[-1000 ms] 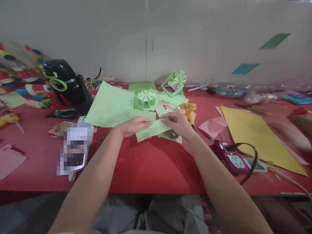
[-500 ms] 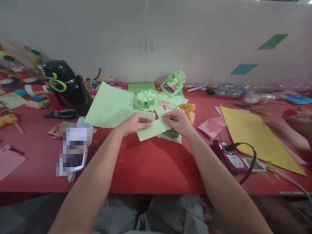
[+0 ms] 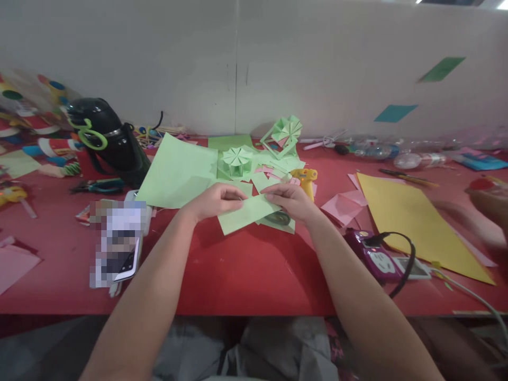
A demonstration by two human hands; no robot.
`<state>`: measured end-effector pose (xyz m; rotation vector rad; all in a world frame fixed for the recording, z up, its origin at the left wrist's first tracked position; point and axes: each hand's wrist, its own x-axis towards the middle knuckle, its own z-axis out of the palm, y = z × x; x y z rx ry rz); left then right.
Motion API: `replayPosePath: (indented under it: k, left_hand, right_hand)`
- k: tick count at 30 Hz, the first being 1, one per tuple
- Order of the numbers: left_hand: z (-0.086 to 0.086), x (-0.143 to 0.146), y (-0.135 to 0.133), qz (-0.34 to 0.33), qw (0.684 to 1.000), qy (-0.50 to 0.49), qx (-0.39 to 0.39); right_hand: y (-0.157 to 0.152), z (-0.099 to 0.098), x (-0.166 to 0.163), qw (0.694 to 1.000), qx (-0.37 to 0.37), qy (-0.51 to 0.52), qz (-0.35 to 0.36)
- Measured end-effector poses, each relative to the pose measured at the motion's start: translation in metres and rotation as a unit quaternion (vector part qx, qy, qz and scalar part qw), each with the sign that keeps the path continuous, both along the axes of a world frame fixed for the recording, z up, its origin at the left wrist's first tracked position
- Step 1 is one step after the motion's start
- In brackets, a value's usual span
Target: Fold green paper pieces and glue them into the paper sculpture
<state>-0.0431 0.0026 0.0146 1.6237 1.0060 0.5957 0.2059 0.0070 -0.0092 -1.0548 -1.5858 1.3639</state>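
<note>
A light green strip of paper (image 3: 245,214) is held between both hands above the red table. My left hand (image 3: 216,202) pinches its upper left edge, and my right hand (image 3: 291,200) pinches the upper right end. Dark scissor handles (image 3: 280,217) show partly under my right hand, lying over more green paper. Just behind the hands stands a folded green paper piece with a pleated round top (image 3: 237,160). Farther back is a second pleated green paper form (image 3: 287,130). A yellow glue gun (image 3: 307,181) sits beyond my right hand.
A large green sheet (image 3: 178,172), a black flask (image 3: 107,137) and a phone (image 3: 125,243) are on the left. Rightward lie a purple power strip (image 3: 375,259) with cables, pink paper (image 3: 344,206) and a yellow sheet (image 3: 420,227). Another person's blurred hand (image 3: 490,206) is at far right.
The green strip and my left hand have shifted slightly left and the strip's left end is a little lower. Both hands still grip it. The other person's hand at far right moved.
</note>
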Motion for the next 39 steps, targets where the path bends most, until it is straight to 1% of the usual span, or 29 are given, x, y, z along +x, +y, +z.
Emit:
replayPosePath:
  k: [2, 4, 8, 12, 17, 19, 20, 24, 26, 30, 34, 39]
  left_hand:
    - [0.003, 0.004, -0.004, -0.028, 0.999, -0.014, -0.044]
    - [0.003, 0.009, -0.007, -0.038, 0.994, -0.040, -0.092]
    - [-0.003, 0.021, -0.011, 0.003, 0.982, -0.099, -0.162]
    - [-0.010, 0.028, -0.011, 0.034, 0.970, -0.132, -0.200]
    - [-0.013, 0.033, -0.009, 0.008, 0.964, -0.158, -0.216]
    - [-0.013, 0.035, -0.008, 0.011, 0.966, -0.155, -0.206]
    - [-0.013, 0.036, -0.008, 0.019, 0.971, -0.146, -0.189]
    - [-0.013, 0.037, -0.008, 0.061, 0.992, -0.086, -0.074]
    - [-0.013, 0.036, -0.009, 0.074, 0.994, -0.061, -0.043]
    - [-0.014, 0.035, -0.008, 0.087, 0.996, -0.030, -0.011]
    - [-0.017, 0.034, -0.005, 0.069, 0.997, -0.009, 0.014]
    - [-0.018, 0.027, -0.001, 0.042, 0.999, 0.005, 0.020]
  right_hand:
    - [-0.002, 0.002, 0.000, 1.000, -0.004, 0.000, 0.026]
    - [-0.004, 0.004, -0.002, 0.999, -0.006, -0.018, 0.041]
    - [-0.008, 0.006, -0.005, 0.998, 0.005, -0.050, 0.034]
    - [-0.008, 0.006, -0.007, 0.999, 0.020, -0.022, 0.021]
    - [-0.008, 0.004, -0.010, 0.999, 0.031, -0.027, -0.002]
    - [-0.007, 0.004, -0.011, 0.999, 0.040, -0.024, -0.005]
    - [-0.007, 0.004, -0.011, 0.999, 0.047, -0.024, -0.005]
    - [-0.007, 0.005, -0.011, 0.997, 0.072, -0.031, -0.003]
    - [-0.007, 0.005, -0.011, 0.998, 0.059, -0.034, -0.005]
    - [-0.006, 0.002, -0.014, 0.998, 0.034, -0.032, -0.035]
    - [-0.005, -0.003, -0.017, 0.997, 0.041, -0.026, -0.062]
    - [-0.005, -0.002, -0.016, 0.997, 0.032, -0.039, -0.061]
